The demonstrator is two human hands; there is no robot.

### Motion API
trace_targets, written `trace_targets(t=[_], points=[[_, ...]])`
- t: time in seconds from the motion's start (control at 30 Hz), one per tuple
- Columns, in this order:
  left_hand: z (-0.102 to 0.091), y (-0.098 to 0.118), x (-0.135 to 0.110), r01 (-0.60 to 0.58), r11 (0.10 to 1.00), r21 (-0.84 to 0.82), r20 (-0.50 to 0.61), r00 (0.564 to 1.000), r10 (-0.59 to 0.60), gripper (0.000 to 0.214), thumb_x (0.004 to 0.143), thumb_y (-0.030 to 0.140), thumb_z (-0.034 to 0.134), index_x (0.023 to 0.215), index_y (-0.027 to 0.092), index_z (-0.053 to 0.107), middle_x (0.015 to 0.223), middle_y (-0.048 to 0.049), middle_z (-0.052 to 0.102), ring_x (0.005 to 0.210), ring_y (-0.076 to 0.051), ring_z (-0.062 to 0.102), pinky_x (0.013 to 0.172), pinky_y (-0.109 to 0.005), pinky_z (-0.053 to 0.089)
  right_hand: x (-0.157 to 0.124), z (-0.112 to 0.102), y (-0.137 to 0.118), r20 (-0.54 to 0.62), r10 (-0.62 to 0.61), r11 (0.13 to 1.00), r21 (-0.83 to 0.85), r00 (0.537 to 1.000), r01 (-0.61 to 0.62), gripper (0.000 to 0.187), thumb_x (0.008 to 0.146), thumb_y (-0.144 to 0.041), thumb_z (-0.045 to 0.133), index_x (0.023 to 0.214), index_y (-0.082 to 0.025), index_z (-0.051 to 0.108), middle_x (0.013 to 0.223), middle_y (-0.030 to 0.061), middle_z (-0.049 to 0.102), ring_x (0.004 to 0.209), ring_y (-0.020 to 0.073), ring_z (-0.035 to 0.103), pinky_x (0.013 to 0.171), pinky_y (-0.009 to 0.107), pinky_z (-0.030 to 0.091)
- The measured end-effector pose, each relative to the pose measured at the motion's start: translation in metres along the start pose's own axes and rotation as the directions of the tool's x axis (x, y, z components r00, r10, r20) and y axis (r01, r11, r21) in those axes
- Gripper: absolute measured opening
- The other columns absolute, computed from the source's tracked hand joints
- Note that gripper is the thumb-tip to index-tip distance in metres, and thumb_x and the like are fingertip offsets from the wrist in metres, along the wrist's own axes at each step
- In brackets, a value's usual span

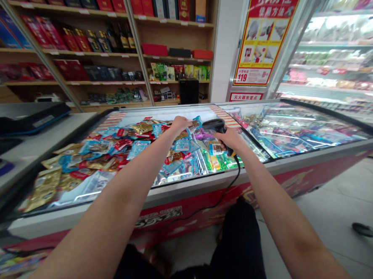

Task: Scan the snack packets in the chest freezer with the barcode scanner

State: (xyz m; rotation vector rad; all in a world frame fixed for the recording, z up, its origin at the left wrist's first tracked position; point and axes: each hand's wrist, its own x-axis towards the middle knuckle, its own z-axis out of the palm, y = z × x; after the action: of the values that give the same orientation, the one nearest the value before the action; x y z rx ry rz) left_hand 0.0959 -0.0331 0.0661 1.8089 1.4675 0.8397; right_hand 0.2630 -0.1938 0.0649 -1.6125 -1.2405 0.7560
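Observation:
My left hand (180, 124) pinches a small blue snack packet (196, 123) by its edge, above the glass top of a chest freezer (298, 167). In my right hand (231, 138) is a black barcode scanner (215, 124), its head turned left toward the packet, a short gap apart. A dark cord (236, 176) hangs from the scanner's handle and runs down the freezer's front. Spread over the glass to the left is a loose pile of blue, red and gold packets (110, 147). Another packet (216, 148) lies beneath the scanner.
A counter (44, 143) with dark equipment borders the freezer at left. Shelves (177, 24) of boxes and bottles stand behind, with a black screen-like object (189, 91) before them. A refrigerated display (343, 60) is at right. My legs (240, 244) are close to the freezer front.

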Motion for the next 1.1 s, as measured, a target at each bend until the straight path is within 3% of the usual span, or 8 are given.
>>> trace_targets(t=[0.13,0.27,0.4,0.53,0.67,0.83,0.97,1.1], points=[[-0.030,-0.012,0.001,0.064,0.990,-0.129,-0.014,0.998,-0.066,0.009,0.072,0.014,0.070,0.081,0.014,0.070,0.071,-0.0015,0.069,0.072,-0.016,0.067,0.062,-0.022,0.052,-0.001,0.008,-0.005,-0.012,0.031,0.997,0.067,0.999,-0.030,0.021,0.083,-0.020,0.066,0.074,-0.021,0.047,0.045,-0.0048,0.052,0.034,0.0117,0.047,0.032,0.022,0.039],[-0.075,-0.030,0.007,0.086,0.994,-0.072,-0.091,0.992,-0.092,0.012,0.068,0.013,0.071,0.080,0.016,0.070,0.069,-0.0010,0.069,0.069,-0.016,0.066,0.063,-0.025,0.053,-0.001,0.013,-0.008,-0.007,0.042,0.991,0.124,0.999,-0.041,0.022,0.084,-0.017,0.066,0.074,-0.021,0.046,0.043,-0.0059,0.050,0.032,0.0105,0.044,0.032,0.022,0.037],[-0.115,-0.053,0.010,0.058,0.942,0.329,-0.186,0.983,0.004,0.012,0.071,0.022,0.071,0.082,0.017,0.072,0.083,-0.0066,0.074,0.086,-0.023,0.069,0.076,-0.029,0.054,-0.001,0.015,-0.012,-0.016,0.081,0.985,0.156,0.997,-0.078,0.022,0.085,-0.016,0.065,0.071,-0.020,0.048,0.045,-0.0045,0.052,0.032,0.0098,0.043,0.032,0.022,0.037],[-0.127,-0.064,-0.003,0.053,0.701,0.711,-0.153,0.985,0.081,0.046,0.064,0.050,0.079,0.099,0.020,0.073,0.112,-0.0133,0.072,0.112,-0.036,0.062,0.094,-0.041,0.049,0.004,0.014,-0.008,-0.006,0.101,0.980,0.173,0.995,-0.098,0.026,0.086,-0.019,0.066,0.066,-0.020,0.049,0.044,-0.0027,0.050,0.033,0.0101,0.043,0.033,0.023,0.037],[-0.116,-0.057,-0.018,0.059,0.545,0.837,-0.101,0.994,0.048,0.060,0.068,0.058,0.074,0.111,0.016,0.070,0.129,-0.0210,0.062,0.126,-0.041,0.050,0.102,-0.049,0.042,0.008,0.010,0.004,-0.025,0.106,0.980,0.174,0.994,-0.100,0.025,0.085,-0.020,0.066,0.065,-0.020,0.050,0.047,-0.0019,0.052,0.034,0.0106,0.044,0.032,0.023,0.038],[-0.085,-0.023,-0.025,-0.043,0.561,0.827,-0.109,0.966,0.234,0.056,0.079,0.046,0.066,0.125,0.015,0.063,0.135,-0.0210,0.057,0.127,-0.039,0.049,0.103,-0.049,0.039,0.009,-0.002,0.016,-0.059,0.120,0.975,0.195,0.991,-0.106,0.022,0.085,-0.018,0.066,0.069,-0.020,0.050,0.048,-0.0034,0.053,0.033,0.0106,0.045,0.032,0.023,0.038],[-0.037,0.013,-0.034,-0.271,0.579,0.769,0.114,0.949,0.292,0.048,0.082,0.040,0.064,0.124,0.018,0.064,0.130,-0.0158,0.061,0.120,-0.033,0.057,0.097,-0.040,0.046,0.011,-0.015,0.025,-0.075,0.111,0.977,0.189,0.991,-0.095,0.022,0.085,-0.018,0.066,0.068,-0.019,0.051,0.048,-0.0031,0.053,0.035,0.0106,0.047,0.032,0.023,0.039],[0.026,0.036,-0.047,-0.567,0.556,0.608,0.441,0.823,0.357,0.046,0.080,0.046,0.067,0.117,0.018,0.068,0.121,-0.0113,0.068,0.112,-0.027,0.063,0.093,-0.032,0.049,0.010,-0.028,0.033,-0.107,0.134,0.975,0.194,0.985,-0.111,0.022,0.084,-0.019,0.066,0.068,-0.018,0.052,0.047,-0.0029,0.052,0.035,0.0109,0.047,0.032,0.023,0.039]])
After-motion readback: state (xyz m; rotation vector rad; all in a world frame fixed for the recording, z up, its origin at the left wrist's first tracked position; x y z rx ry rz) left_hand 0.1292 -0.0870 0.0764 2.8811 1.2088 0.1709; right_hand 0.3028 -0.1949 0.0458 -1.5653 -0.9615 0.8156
